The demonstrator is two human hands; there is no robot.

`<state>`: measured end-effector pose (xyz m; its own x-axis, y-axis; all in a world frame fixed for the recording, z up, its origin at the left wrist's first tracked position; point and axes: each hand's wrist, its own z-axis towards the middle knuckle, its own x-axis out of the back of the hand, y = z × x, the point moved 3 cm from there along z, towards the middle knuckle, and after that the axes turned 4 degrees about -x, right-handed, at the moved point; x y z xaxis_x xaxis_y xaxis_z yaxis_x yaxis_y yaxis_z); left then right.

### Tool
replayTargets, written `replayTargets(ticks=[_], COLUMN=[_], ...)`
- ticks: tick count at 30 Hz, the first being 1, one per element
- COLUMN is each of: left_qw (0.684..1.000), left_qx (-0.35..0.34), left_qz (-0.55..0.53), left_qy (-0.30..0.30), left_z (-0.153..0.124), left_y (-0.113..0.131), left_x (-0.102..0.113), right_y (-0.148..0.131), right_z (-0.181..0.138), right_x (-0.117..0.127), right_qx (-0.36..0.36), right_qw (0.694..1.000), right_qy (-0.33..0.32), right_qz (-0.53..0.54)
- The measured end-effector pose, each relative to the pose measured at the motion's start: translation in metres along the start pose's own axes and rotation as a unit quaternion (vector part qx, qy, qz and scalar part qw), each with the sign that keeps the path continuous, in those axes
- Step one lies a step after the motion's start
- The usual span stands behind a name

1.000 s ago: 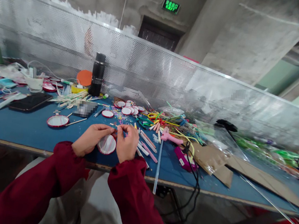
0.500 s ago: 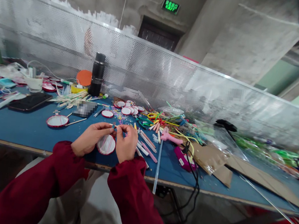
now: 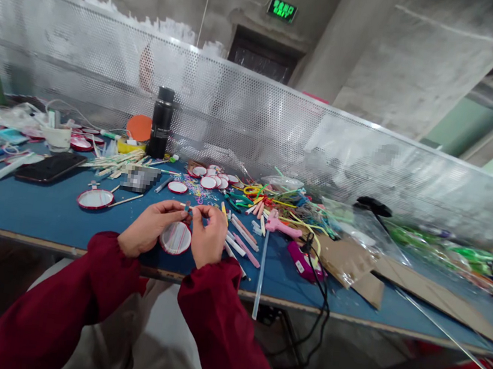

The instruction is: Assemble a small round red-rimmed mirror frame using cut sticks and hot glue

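Observation:
My left hand (image 3: 150, 226) and my right hand (image 3: 209, 235) meet above the near edge of the table, fingertips pinched together. Between them is a tiny brownish piece (image 3: 188, 207), too small to name, which both hands seem to grip. Just below my fingers, a round white disc with a red rim (image 3: 176, 239) lies on the blue tabletop. Another such disc (image 3: 95, 200) rests to the left, a thin wooden stick (image 3: 126, 200) beside it. Close to my right hand are several pastel pens or sticks (image 3: 242, 238).
A pink glue gun (image 3: 284, 226) with a long clear stick lies to the right, near a purple box with black cords (image 3: 304, 262) and cardboard (image 3: 345, 261). Farther back stand a black bottle (image 3: 160, 125) and more discs (image 3: 208, 182). A phone (image 3: 49, 167) lies left.

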<state>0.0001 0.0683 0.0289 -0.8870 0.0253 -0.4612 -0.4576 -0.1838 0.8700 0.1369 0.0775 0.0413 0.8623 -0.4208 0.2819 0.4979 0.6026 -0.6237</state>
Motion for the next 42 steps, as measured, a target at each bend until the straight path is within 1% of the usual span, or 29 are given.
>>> replayTargets(ticks=[22, 42], left_qw=[1.0, 1.0], left_qx=[-0.005, -0.005], left_qz=[-0.01, -0.006], left_qy=[-0.02, -0.012], left_z=[0.0, -0.0002], left_y=[-0.0006, 0.0005], left_x=[0.0019, 0.0027], right_y=[0.0017, 0.0007], right_z=[-0.0002, 0.0003], right_x=[-0.0018, -0.001], right_qx=[-0.009, -0.016], right_qw=[1.0, 0.999], right_qy=[-0.016, -0.02], right_qz=[0.01, 0.019])
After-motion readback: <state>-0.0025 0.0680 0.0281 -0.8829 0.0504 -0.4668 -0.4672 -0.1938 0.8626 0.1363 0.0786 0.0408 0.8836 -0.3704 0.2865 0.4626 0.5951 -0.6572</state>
